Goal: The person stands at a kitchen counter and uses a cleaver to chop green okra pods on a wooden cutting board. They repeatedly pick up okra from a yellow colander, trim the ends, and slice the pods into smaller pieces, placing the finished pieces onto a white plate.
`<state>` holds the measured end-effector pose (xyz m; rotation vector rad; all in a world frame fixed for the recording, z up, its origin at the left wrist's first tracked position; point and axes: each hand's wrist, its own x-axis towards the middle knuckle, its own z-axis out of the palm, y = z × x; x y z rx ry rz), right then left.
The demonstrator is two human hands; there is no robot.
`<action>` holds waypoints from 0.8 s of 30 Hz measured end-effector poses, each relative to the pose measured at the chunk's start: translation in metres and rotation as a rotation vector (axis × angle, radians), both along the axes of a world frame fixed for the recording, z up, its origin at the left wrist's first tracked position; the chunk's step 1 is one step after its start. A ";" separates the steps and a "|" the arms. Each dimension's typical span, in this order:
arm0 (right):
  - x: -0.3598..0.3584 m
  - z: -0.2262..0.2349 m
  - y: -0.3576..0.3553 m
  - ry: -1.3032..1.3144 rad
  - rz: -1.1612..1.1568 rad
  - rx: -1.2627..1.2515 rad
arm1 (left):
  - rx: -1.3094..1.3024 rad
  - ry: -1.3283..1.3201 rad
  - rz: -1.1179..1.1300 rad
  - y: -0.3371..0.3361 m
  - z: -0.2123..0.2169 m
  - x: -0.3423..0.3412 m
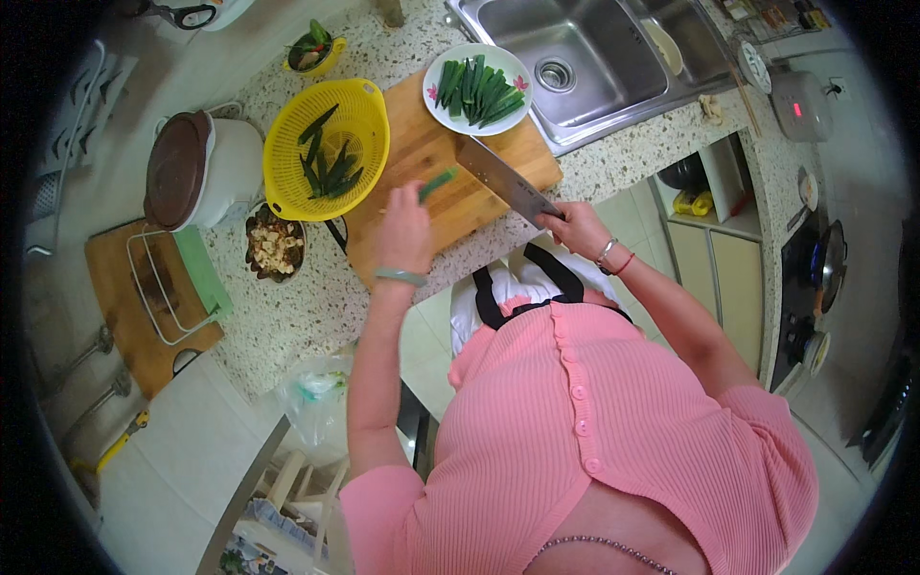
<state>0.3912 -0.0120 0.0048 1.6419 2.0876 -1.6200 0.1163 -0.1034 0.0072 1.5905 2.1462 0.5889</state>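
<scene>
My left hand (404, 230) holds a green vegetable pod (437, 183) down on the wooden cutting board (436, 149). My right hand (573, 226) grips the handle of a wide cleaver (502, 175), whose blade lies over the board just right of the pod. A yellow colander (287, 177) with a few whole green pods rests on the board's left end. At the board's far end stands a white plate (437, 69) piled with cut green strips.
A steel sink (585, 48) lies beyond the board. A rice cooker (201, 168), a bowl of chopped food (276, 245) and a small yellow bowl (311, 48) stand on the speckled counter. To the right are a kettle (800, 105) and a stove with a pan (829, 254).
</scene>
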 end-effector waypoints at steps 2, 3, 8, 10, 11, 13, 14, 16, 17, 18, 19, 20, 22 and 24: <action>0.004 -0.001 -0.001 0.005 0.015 0.028 | -0.103 0.104 0.026 -0.005 -0.022 0.022; 0.004 -0.001 -0.002 0.014 0.037 0.067 | -0.079 0.164 0.047 -0.007 -0.037 0.027; 0.007 0.001 -0.003 -0.020 0.154 0.253 | 0.066 0.239 0.075 -0.009 -0.043 0.038; 0.005 0.007 -0.004 -0.028 0.172 0.258 | 0.122 0.161 0.084 -0.009 -0.039 0.040; 0.003 0.009 -0.006 -0.032 0.182 0.261 | 0.151 0.122 0.089 -0.009 -0.038 0.041; 0.002 0.009 -0.009 -0.045 0.199 0.283 | 0.196 0.060 0.119 -0.007 -0.048 0.041; 0.001 0.009 -0.009 -0.052 0.211 0.295 | 0.220 0.029 0.137 -0.004 -0.051 0.042; 0.001 0.008 -0.010 -0.075 0.240 0.322 | 0.260 0.032 0.162 -0.003 -0.058 0.042; 0.001 0.007 -0.009 -0.086 0.254 0.334 | 0.280 0.033 0.174 -0.002 -0.059 0.042; 0.001 0.007 -0.009 -0.086 0.267 0.357 | 0.288 0.025 0.175 -0.001 -0.060 0.042; 0.001 0.008 -0.009 -0.085 0.280 0.380 | 0.296 0.016 0.175 -0.001 -0.061 0.041; 0.000 0.009 -0.009 -0.084 0.292 0.404 | 0.305 0.008 0.174 -0.001 -0.063 0.040; -0.001 0.010 -0.008 -0.103 0.308 0.425 | 0.318 0.028 0.168 -0.001 -0.067 0.039; -0.002 0.011 -0.007 -0.119 0.326 0.440 | 0.325 0.038 0.162 0.000 -0.067 0.038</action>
